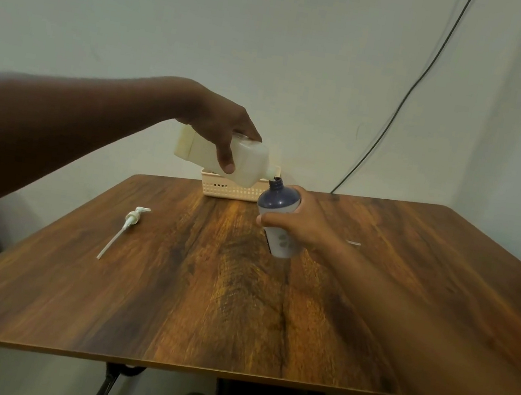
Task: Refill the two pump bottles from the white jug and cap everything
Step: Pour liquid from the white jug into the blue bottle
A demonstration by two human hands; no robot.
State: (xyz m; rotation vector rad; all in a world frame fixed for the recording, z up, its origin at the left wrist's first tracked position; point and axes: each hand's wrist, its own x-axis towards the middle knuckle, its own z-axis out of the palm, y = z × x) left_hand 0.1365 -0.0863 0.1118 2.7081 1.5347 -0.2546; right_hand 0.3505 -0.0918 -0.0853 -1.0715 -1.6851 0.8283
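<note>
The left hand (219,122) holds the white jug (224,156) from above, the thumb down the near face and the fingers over the top edge, so the grip sits around the jug's middle with the base sticking out to the left and the neck to the right. The jug is tipped almost flat, its spout angled down at the open mouth of the blue pump bottle (278,217), spout and mouth touching or nearly so.

The right hand (303,221) grips that bottle around its waist, the thumb across the near side and the fingers wrapped behind. The dark shoulder and threaded neck rise above the grip; the pale lower body shows below it. The bottle leans to the left, toward the jug, with its base low over the tabletop (170,285); whether it touches cannot be told.

A white pump head (133,216) with its long dip tube lies on the tabletop well to the left. A cream slotted basket (229,189) stands at the far edge, behind the jug.
</note>
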